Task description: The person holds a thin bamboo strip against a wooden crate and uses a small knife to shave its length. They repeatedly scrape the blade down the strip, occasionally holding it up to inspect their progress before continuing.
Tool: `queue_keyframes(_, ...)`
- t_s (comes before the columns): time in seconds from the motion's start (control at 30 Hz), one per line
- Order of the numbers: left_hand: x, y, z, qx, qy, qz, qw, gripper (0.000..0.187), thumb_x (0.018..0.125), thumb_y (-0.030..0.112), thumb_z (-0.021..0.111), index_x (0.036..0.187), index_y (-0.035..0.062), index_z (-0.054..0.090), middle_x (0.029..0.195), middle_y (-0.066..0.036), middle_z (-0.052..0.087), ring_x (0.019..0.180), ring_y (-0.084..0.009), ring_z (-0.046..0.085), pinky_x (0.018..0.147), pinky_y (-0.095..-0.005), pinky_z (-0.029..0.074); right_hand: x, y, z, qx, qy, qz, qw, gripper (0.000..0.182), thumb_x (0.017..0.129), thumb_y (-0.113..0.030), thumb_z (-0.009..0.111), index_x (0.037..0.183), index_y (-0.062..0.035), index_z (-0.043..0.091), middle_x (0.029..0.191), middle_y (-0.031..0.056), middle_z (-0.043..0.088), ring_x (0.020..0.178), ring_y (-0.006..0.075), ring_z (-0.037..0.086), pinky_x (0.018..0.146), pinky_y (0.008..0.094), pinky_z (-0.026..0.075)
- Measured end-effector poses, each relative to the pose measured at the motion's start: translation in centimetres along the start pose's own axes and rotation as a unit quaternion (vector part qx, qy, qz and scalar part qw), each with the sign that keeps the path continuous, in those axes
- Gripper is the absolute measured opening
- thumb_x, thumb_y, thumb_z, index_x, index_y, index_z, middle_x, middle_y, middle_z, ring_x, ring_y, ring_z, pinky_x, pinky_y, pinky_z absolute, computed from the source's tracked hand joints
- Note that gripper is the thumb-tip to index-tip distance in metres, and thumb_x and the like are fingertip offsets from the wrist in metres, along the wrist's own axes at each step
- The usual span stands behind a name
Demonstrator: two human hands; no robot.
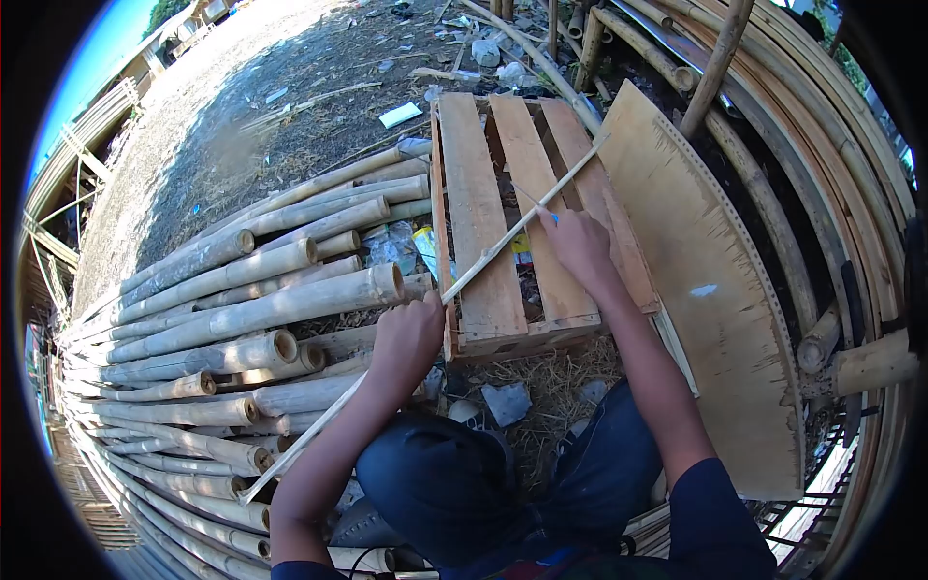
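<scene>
A long, pale bamboo strip (498, 247) slants across a wooden crate (480, 208), from the lower left up to the far right. My left hand (408, 336) is closed around the strip by the crate's near left corner, and the strip's tail passes below my forearm. Over the crate slats, my right hand (577, 246) grips a knife (528, 197). Its thin blade points up and left, close beside the strip. A bit of blue shows at my fingers, while most of the handle is hidden.
Many cut bamboo poles (280, 290) lie stacked at the left. Right of the crate leans a plywood sheet (706, 290) with a ragged edge. More bamboo poles (764, 193) stand behind it. Plastic litter (391, 246) and a white piece (400, 115) lie on the ground.
</scene>
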State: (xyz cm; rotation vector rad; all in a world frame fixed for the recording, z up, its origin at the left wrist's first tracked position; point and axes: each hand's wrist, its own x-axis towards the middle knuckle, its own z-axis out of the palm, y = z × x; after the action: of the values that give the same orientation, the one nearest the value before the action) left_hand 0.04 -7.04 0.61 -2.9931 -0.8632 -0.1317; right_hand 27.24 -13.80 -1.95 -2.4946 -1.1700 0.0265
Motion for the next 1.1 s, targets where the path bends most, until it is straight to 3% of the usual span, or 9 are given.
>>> queue_keyframes(0.13,0.0,0.4,0.0,0.024,0.005,-0.008,1.0,0.009,0.088,0.009,0.053,0.079,0.0071,0.052,0.062,-0.011,0.063,0.059,-0.0279,0.068,0.053,-0.0377,0.053,-3.6,-3.7,-0.4,0.094,-0.093,-0.058,0.99,0.061,0.098,-0.049,0.047,0.071,0.0001,0.07,0.066,0.0245,0.064,0.067,0.0418,0.066,0.062,0.0508,0.052)
queue_keyframes(0.4,0.6,0.4,0.4,-0.01,0.023,-0.02,0.999,0.022,0.097,0.023,0.052,0.082,0.0074,0.054,0.062,-0.011,0.063,0.059,-0.0277,0.068,0.051,-0.0396,0.051,-2.9,-3.7,1.0,0.063,-0.003,-0.126,0.99,0.058,0.095,-0.05,0.051,0.067,-0.0034,0.069,0.059,0.022,0.062,0.061,0.0395,0.066,0.059,0.0485,0.052)
queue_keyframes(0.63,0.5,0.2,0.4,-0.037,0.023,-0.021,0.999,0.022,0.096,0.023,0.053,0.083,0.0061,0.055,0.062,-0.012,0.063,0.06,-0.0305,0.067,0.053,-0.0424,0.052,-3.0,-4.0,0.5,0.005,0.035,-0.16,0.986,0.056,0.095,-0.049,0.051,0.067,-0.0041,0.07,0.058,0.0207,0.062,0.059,0.0374,0.066,0.056,0.0458,0.052)
queue_keyframes(0.73,0.3,0.1,0.6,-0.063,0.01,-0.017,0.998,0.021,0.097,0.024,0.052,0.09,0.0041,0.052,0.064,-0.016,0.062,0.059,-0.0352,0.065,0.051,-0.0471,0.05,-4.0,-4.5,0.4,0.02,0.025,-0.139,0.99,0.057,0.096,-0.049,0.051,0.067,-0.0034,0.07,0.058,0.0208,0.062,0.058,0.0375,0.066,0.056,0.0461,0.052)
queue_keyframes(0.8,0.0,-0.2,0.4,-0.066,0.01,-0.017,0.998,0.02,0.097,0.023,0.052,0.09,0.004,0.052,0.065,-0.016,0.062,0.059,-0.0356,0.065,0.051,-0.0473,0.05,-4.5,-4.3,0.7,0.018,0.009,-0.121,0.992,0.06,0.096,-0.051,0.048,0.066,-0.0029,0.068,0.061,0.0227,0.062,0.063,0.04,0.065,0.06,0.049,0.05)
queue_keyframes(0.9,0.1,-0.2,0.4,-0.08,0.004,-0.018,0.997,0.02,0.097,0.022,0.051,0.09,0.0036,0.053,0.065,-0.017,0.062,0.059,-0.0369,0.065,0.051,-0.0479,0.05,-3.5,-4.0,0.3,0.016,-0.008,-0.133,0.991,0.057,0.096,-0.049,0.05,0.069,-0.0028,0.071,0.061,0.0213,0.063,0.061,0.0378,0.066,0.057,0.0461,0.052)
queue_keyframes(1.0,0.3,0.0,0.6,-0.098,0.01,-0.024,0.995,0.02,0.097,0.022,0.052,0.089,0.0034,0.054,0.065,-0.017,0.062,0.06,-0.038,0.065,0.052,-0.0486,0.05,-3.0,-3.7,0.7,-0.013,0.027,-0.142,0.989,0.058,0.097,-0.049,0.048,0.072,-0.0022,0.071,0.063,0.0211,0.065,0.062,0.0372,0.067,0.059,0.0464,0.053)
queue_keyframes(1.1,-1.1,-0.6,0.2,-0.088,0.004,-0.04,0.995,0.021,0.096,0.023,0.053,0.088,0.004,0.055,0.065,-0.019,0.062,0.061,-0.0382,0.065,0.054,-0.0496,0.05,1.5,3.3,0.6,-0.057,0.059,0.024,0.996,0.06,0.097,-0.051,0.047,0.074,-0.0015,0.071,0.069,0.022,0.067,0.068,0.0392,0.068,0.063,0.0489,0.053)
